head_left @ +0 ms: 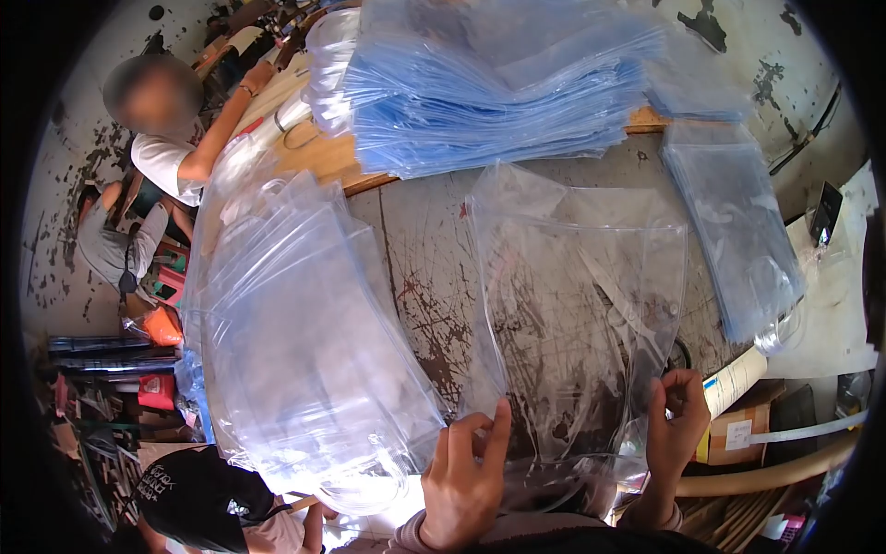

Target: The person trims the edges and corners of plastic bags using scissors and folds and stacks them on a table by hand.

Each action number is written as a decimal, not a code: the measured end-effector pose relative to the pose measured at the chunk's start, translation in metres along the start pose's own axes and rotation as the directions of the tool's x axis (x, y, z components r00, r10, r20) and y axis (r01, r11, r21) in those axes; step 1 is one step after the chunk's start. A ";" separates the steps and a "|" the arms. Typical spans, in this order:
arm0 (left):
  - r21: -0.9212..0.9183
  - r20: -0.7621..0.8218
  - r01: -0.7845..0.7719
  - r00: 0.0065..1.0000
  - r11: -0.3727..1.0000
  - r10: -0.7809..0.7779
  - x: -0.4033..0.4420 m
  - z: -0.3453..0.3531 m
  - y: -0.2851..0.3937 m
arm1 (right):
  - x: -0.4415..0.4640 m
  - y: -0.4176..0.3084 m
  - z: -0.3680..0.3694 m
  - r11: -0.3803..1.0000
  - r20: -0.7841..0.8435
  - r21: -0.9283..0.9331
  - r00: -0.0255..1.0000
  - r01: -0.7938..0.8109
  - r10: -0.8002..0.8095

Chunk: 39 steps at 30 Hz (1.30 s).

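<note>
A clear plastic bag [572, 305] lies flat in front of me on the worn tabletop, its lower part coming toward my body. My left hand [469, 469] is at its near left edge, thumb and fingers pinched on the plastic with the index finger pointing up. On the near right edge, my right hand [678, 420] is closed in a pinch with the other fingers curled. To the left of my left hand, a fanned stack of clear plastic bags [305, 323] reaches down past the table's near edge.
A thick pile of bluish plastic sheets [489, 111] lies at the back. Another plastic stack [734, 231] is at right, near a phone [825, 214]. One person [166, 162] reaches over the table at upper left; another in a black cap [198, 499] is at lower left.
</note>
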<state>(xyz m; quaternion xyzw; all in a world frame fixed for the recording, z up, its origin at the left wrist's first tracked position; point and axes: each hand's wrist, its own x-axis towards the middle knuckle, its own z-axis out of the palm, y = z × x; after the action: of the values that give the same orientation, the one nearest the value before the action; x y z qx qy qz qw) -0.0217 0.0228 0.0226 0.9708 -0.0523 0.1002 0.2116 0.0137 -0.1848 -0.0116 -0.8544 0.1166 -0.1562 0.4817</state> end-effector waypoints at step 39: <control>-0.764 0.035 0.088 0.995 0.639 -0.094 0.062 0.060 0.031 | 0.014 -0.038 0.022 0.916 0.086 0.004 0.912 0.401 -0.400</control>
<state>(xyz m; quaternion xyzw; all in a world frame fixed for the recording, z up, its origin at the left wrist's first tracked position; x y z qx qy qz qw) 0.0442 -0.0341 -0.0048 0.7917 -0.0401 0.0619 0.6065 0.0364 -0.1536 0.0122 -0.8693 -0.0806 -0.2141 0.4382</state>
